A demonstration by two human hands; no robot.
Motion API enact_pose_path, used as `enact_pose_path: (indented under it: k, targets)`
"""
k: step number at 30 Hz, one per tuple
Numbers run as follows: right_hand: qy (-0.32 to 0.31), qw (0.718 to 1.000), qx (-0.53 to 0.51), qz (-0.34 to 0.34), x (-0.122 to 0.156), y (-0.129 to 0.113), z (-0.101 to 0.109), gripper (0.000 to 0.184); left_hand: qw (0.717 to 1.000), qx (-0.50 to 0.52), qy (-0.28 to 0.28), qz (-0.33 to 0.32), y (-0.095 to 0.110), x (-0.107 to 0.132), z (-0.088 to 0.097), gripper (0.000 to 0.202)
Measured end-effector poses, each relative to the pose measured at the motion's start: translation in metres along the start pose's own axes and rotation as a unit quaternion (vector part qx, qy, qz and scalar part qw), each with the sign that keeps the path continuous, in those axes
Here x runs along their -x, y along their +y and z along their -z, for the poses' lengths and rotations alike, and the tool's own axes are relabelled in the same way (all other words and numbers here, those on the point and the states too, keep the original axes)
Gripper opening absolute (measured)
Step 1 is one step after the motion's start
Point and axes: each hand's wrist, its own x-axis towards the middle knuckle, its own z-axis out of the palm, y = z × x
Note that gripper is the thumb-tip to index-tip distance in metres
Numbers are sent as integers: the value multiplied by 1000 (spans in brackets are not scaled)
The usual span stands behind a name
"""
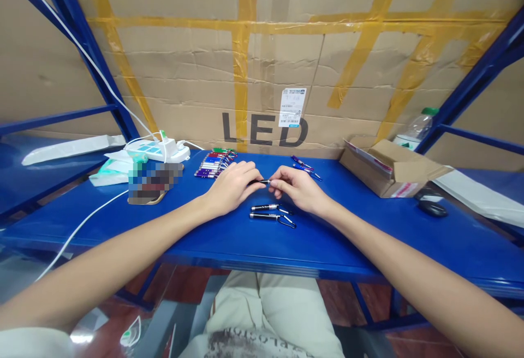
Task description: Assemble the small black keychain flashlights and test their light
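Between my two hands is a small black penlight (264,182), mostly covered by fingers. My left hand (234,186) pinches one end of it. The fingertips of my right hand (295,188) close on its silver end. Just below on the blue table lie two black penlights (264,216) with silver ends and black carabiner clips, side by side. To the left, a row of coloured penlights (213,165) in purple, silver, blue, red and green lies with clips to the right. Beyond my right hand are a purple penlight (302,162) and a blue penlight (306,170).
An open cardboard box (393,169) stands at the right, with a black computer mouse (432,204) beside it. At the left are a white power strip (164,150), a teal-and-white packet (117,167) and a white cable (88,215). A large cardboard panel (184,74) closes off the back.
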Motion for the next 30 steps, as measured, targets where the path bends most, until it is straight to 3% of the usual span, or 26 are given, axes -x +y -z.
enact_pose_path:
  k: [5, 14, 30]
  targets:
    - [-9, 1000, 29, 9, 1, 0, 1, 30, 1000, 17, -10, 3, 0, 0, 1, 32]
    - [-42, 999, -16, -23, 2, -2, 2, 38, 999, -19, -17, -31, 3, 0, 4, 33]
    - [-67, 989, -105, -77, 3, -8, 4, 43, 980, -152, 48, -121, 11, -3, 9, 28]
